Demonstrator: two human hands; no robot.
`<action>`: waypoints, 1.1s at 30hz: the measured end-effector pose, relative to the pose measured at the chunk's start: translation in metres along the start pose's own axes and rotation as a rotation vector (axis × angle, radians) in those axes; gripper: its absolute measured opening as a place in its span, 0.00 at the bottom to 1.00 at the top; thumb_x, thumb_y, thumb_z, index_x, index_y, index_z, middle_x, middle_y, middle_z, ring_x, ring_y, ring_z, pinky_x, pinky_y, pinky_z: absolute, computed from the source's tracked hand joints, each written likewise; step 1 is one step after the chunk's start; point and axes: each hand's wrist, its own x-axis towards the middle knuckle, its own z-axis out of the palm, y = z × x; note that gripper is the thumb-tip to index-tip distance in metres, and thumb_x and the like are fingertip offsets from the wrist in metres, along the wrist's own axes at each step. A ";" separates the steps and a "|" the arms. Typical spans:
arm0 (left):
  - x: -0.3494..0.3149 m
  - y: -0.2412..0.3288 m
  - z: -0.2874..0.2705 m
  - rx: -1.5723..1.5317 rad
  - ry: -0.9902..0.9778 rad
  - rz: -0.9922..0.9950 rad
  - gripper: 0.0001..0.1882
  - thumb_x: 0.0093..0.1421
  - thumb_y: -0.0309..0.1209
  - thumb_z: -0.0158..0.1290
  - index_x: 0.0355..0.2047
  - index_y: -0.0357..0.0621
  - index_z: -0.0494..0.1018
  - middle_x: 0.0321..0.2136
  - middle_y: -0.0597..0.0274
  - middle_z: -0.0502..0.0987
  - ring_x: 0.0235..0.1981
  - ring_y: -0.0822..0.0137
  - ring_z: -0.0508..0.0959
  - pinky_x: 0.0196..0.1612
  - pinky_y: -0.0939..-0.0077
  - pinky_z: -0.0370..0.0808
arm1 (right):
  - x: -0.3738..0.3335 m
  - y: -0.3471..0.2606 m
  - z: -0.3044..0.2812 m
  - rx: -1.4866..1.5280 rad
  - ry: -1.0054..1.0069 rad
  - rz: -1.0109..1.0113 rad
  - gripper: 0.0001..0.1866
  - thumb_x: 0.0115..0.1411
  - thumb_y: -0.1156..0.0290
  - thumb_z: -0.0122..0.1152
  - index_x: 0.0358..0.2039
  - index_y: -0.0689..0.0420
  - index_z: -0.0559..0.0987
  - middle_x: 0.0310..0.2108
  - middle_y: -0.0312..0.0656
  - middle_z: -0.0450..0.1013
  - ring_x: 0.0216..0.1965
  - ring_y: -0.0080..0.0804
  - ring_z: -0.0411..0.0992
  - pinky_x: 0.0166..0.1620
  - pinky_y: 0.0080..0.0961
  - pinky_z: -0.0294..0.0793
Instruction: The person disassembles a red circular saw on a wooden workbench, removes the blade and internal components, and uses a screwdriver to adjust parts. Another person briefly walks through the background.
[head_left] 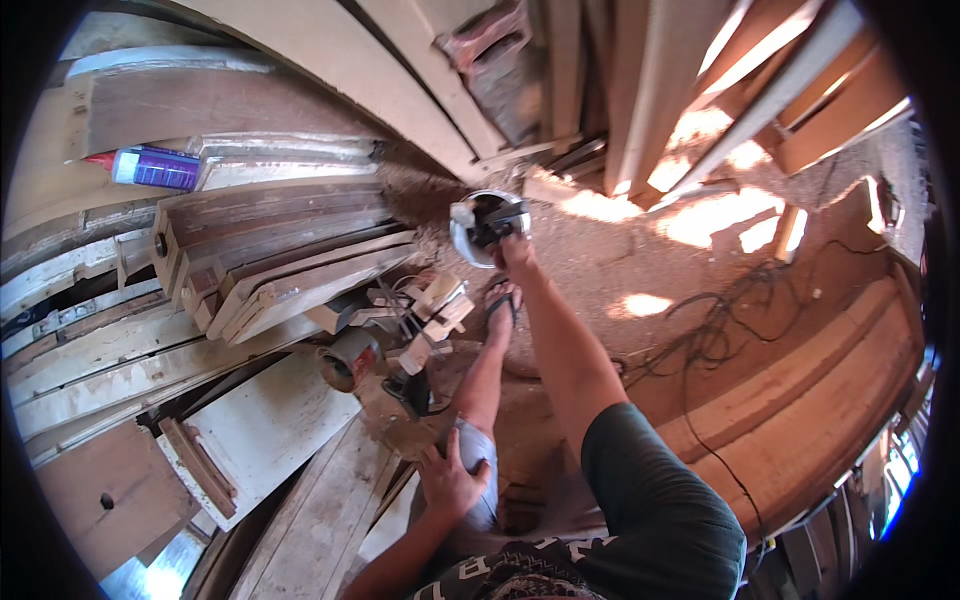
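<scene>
My right arm stretches out to a round, white-rimmed pail-like thing (461,245) that stands on the dirt floor beyond my foot. Dark objects (488,217) show inside the rim. My right hand (515,254) is closed at its near right edge, against one of the dark pieces; its exact kind is too small to tell. My left hand (455,482) rests on my left knee with its fingers apart and holds nothing. Left of my shin lie wood offcuts (438,308), close to a worn, open-mouthed can (348,362).
Stacked boards (280,240) fill the left side, with a purple bottle with a red tip (158,168) lying on them. A handsaw (490,50) leans among upright planks ahead. Dark cables (715,325) coil on the floor, near thick timber planks (810,400) at right.
</scene>
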 end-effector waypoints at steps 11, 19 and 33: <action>-0.002 -0.004 0.001 -0.037 -0.103 -0.112 0.51 0.51 0.51 0.73 0.73 0.50 0.65 0.54 0.33 0.71 0.54 0.31 0.75 0.59 0.38 0.74 | -0.027 0.021 0.070 -0.134 0.206 -0.604 0.13 0.69 0.77 0.66 0.52 0.52 0.76 0.35 0.42 0.78 0.37 0.36 0.76 0.44 0.31 0.78; 0.009 0.014 -0.016 -0.030 -0.172 0.098 0.49 0.55 0.53 0.69 0.73 0.48 0.66 0.54 0.33 0.71 0.54 0.32 0.76 0.60 0.40 0.75 | -0.344 -0.095 -0.082 -0.329 0.157 -0.534 0.16 0.69 0.75 0.70 0.56 0.55 0.80 0.40 0.42 0.78 0.41 0.29 0.76 0.47 0.31 0.80; -0.395 0.453 -0.440 -0.857 -1.585 2.288 0.17 0.75 0.40 0.59 0.43 0.36 0.83 0.47 0.47 0.85 0.49 0.46 0.85 0.55 0.40 0.77 | -0.805 -0.094 -0.327 0.029 0.813 -0.457 0.15 0.70 0.67 0.69 0.55 0.55 0.81 0.40 0.41 0.79 0.43 0.28 0.75 0.50 0.32 0.78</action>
